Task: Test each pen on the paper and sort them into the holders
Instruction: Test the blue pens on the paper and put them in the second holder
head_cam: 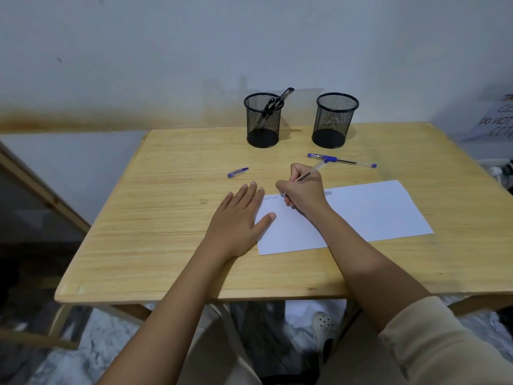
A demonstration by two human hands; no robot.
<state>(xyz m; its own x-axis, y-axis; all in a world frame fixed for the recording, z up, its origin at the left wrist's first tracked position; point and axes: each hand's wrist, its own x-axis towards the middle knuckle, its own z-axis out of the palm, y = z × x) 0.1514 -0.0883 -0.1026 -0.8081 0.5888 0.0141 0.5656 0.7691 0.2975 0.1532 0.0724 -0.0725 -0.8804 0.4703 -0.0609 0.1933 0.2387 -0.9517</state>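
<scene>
A white sheet of paper [369,212] lies on the wooden table [166,218]. My right hand [304,193] grips a clear pen [312,171], its tip on the paper's top left corner next to some written marks. My left hand [238,220] lies flat with straight fingers, pressing the paper's left edge. At the back stand two black mesh holders: the left holder [263,120] has pens in it, the right holder [334,120] looks empty. A blue pen [342,160] lies in front of the right holder. A blue pen cap [238,172] lies to the left.
A pale wall rises close behind the table. A paper sign [494,120] with handwriting sits at the far right. A wooden frame [41,187] leans at the left. Below the table's front edge a foot in a white clog [323,325] shows.
</scene>
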